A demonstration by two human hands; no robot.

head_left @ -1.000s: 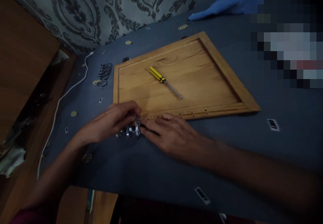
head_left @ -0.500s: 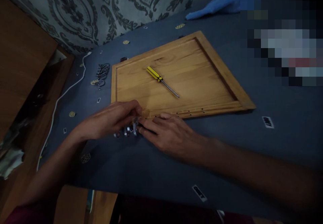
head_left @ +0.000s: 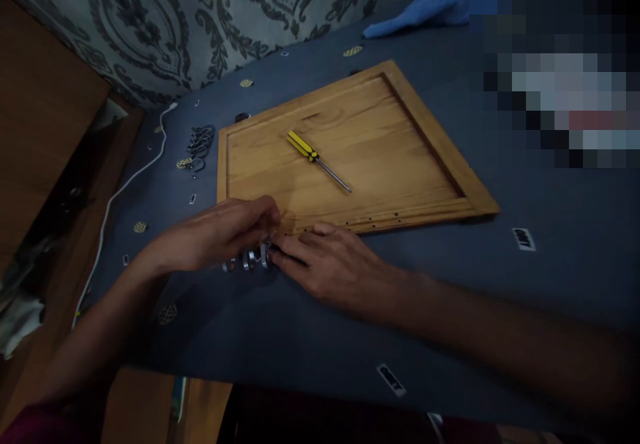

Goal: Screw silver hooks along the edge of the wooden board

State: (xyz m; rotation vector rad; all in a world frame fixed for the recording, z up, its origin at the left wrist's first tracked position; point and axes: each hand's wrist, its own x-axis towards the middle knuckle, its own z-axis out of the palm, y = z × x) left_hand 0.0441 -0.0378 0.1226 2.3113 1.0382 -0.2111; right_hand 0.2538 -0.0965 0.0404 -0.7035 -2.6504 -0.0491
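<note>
A framed wooden board (head_left: 330,157) lies on the cloth-covered table, with a row of small dark holes along its near edge. Several shiny curved metal hooks (head_left: 265,256) stick out from that edge at its left end. My left hand (head_left: 220,234) is closed in a pinch just above them; whatever sits between its fingertips is too small to make out. From the other side, my right hand (head_left: 330,264) has its fingertips closed on the rightmost hook, against the board edge. On the board rests a yellow-and-black screwdriver (head_left: 313,156), touched by neither hand.
Several loose metal hooks (head_left: 200,143) lie left of the board. A white cable (head_left: 120,191) runs along the table's left side, near a wooden cabinet (head_left: 45,97). At the back, a blue cloth (head_left: 430,7) lies beside the patterned wall (head_left: 240,17). The far right is blurred out.
The view has shifted slightly, so everything sits a little further left. Both hands keep nearly the same pose at the hooks, and the screwdriver has not moved on the board.
</note>
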